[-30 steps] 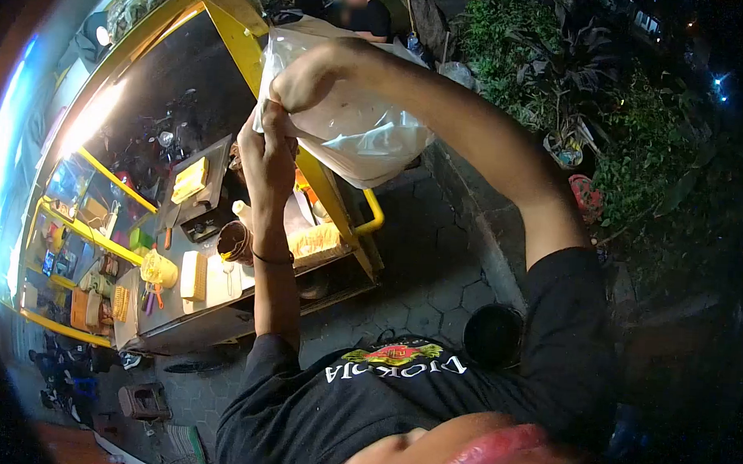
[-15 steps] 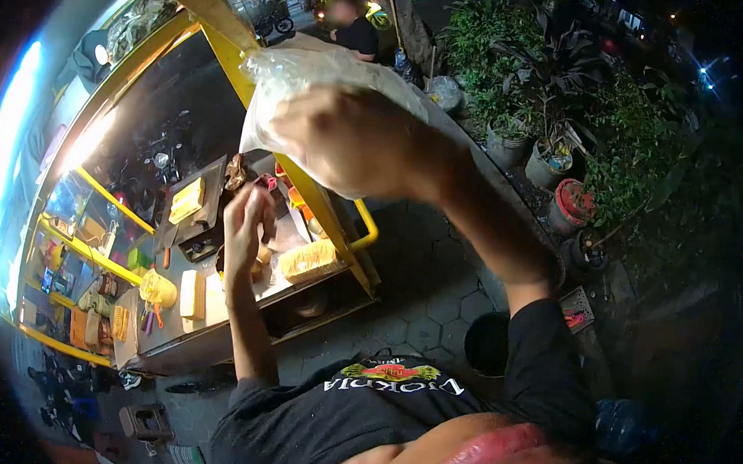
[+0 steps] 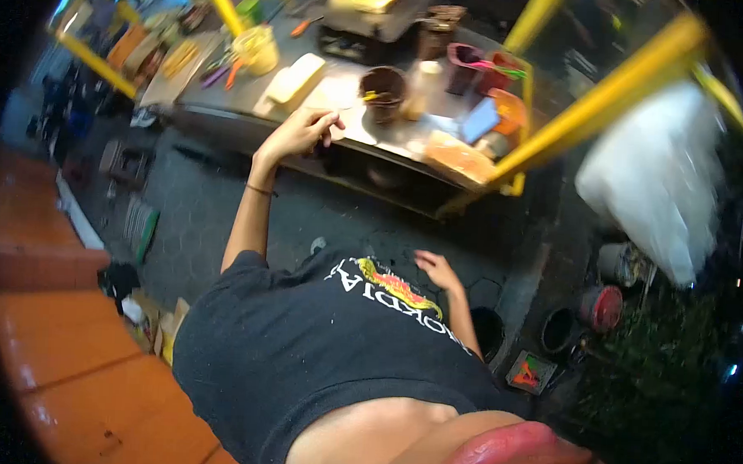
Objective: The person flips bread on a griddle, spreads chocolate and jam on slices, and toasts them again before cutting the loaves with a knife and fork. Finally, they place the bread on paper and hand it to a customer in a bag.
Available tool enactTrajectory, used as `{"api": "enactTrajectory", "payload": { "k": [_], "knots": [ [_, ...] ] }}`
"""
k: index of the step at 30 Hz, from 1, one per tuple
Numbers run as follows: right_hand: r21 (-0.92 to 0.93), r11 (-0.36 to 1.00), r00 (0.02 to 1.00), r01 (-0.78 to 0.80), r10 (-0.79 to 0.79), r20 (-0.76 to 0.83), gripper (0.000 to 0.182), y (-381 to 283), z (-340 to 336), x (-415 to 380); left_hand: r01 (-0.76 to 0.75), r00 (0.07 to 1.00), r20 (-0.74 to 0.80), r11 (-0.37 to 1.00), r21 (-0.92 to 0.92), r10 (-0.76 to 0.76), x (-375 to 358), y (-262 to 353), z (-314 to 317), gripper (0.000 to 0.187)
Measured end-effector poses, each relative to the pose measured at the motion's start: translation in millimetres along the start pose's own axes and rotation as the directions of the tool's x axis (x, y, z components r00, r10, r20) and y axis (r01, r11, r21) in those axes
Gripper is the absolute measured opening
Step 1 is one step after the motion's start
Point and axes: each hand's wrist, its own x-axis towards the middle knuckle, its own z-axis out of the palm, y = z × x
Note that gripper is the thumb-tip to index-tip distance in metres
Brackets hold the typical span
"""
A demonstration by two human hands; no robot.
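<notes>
1. Lowers the right hand (image 3: 438, 270) since the earlier frame, away from the crumpled, translucent white plastic bag (image 3: 656, 174), to beside the black printed T-shirt (image 3: 334, 330).
2. Places the left hand (image 3: 303, 134) by the near edge of the metal-topped counter (image 3: 228, 103), just short of the pale yellow rectangular loaf (image 3: 295, 81).
3. Seems to be between two handlings, with the bag let go and nothing taken up.
4. Would call, for any grip on the loaf, for straightening the left fingers and reaching slightly forward.
5. Has the left fingers loosely bent, apparently empty; cannot tell whether touching the counter. Has the right fingers slack and spread, with nothing visible in them.
6. Shows the bag beside the slanted yellow frame bar (image 3: 601, 103), well apart from both hands; the loaf beyond the left fingers; the round, brown-stained tub (image 3: 385, 108) farther right, near the left fingertips.
</notes>
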Motion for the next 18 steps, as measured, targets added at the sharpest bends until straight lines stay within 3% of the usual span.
{"api": "enactTrajectory", "payload": {
  "k": [1, 2, 4, 5, 9, 10, 11, 13, 15, 16, 17, 18],
  "knots": [
    [0.026, 0.960, 0.956, -0.278, 0.279, -0.087, 0.040, 76.5, 36.2, 9.3, 0.051, 0.997, 0.062, 0.999, 0.017, -0.052, -6.4, -20.9, -23.1, 0.033],
    [0.109, 0.894, 0.882, -0.435, 0.447, -0.148, 0.040, 117.1, 70.7, 10.3, 0.126, 0.988, 0.087, 0.991, 0.034, -0.129, -9.4, -41.9, -43.6, 0.030],
    [0.326, 0.803, 0.772, -0.500, 0.583, -0.252, 0.042, 145.0, 120.3, 20.0, 0.242, 0.966, 0.104, 0.970, -0.034, -0.237, -3.9, -88.7, -81.8, 0.029],
    [0.403, 0.785, 0.742, -0.471, 0.599, -0.299, 0.042, 150.8, 141.0, 28.2, 0.253, 0.962, 0.111, 0.967, -0.036, -0.248, 8.6, -115.4, -101.9, 0.029],
    [0.494, 0.808, 0.705, -0.321, 0.552, -0.445, 0.045, 119.0, 196.4, 76.8, 0.046, 0.967, -0.234, 0.970, -0.240, -0.104, 66.2, -194.2, -156.7, 0.033],
    [0.472, 0.835, 0.720, -0.283, 0.510, -0.471, 0.046, 115.4, 205.4, 90.8, 0.055, 0.939, -0.327, 0.987, -0.151, -0.102, 94.4, -221.8, -163.6, 0.036],
    [0.477, 0.778, 0.706, -0.410, 0.601, -0.374, 0.051, 28.5, 193.4, 102.3, 0.057, 0.904, -0.422, 0.997, -0.056, -0.076, 124.3, -248.0, -166.0, 0.040],
    [0.351, 0.799, 0.762, -0.487, 0.586, -0.276, 0.051, 33.6, 197.6, 141.1, 0.120, 0.904, -0.422, 0.987, 0.110, -0.063, 166.2, -259.6, -153.8, 0.065],
    [0.300, 0.870, 0.883, -0.391, 0.447, -0.143, 0.048, 20.9, 198.7, 173.0, 0.229, 0.921, -0.388, 0.853, 0.469, -0.034, 181.6, -244.1, -124.9, 0.093],
    [0.275, 0.844, 0.869, -0.460, 0.492, -0.056, 0.041, 4.9, 193.1, 190.9, 0.225, 0.950, -0.301, 0.847, 0.482, -0.081, 178.8, -232.8, -114.6, 0.108],
    [0.270, 0.847, 0.869, -0.459, 0.491, -0.064, 0.041, -17.6, 186.0, 214.1, 0.198, 0.967, -0.247, 0.806, 0.557, -0.066, 180.3, -236.2, -105.3, 0.109],
    [0.152, 0.932, 0.939, -0.329, 0.340, -0.055, 0.038, -42.4, 179.2, 234.1, 0.187, 0.963, -0.264, 0.831, 0.523, -0.051, 183.2, -243.4, -102.2, 0.108]
  ]
}}
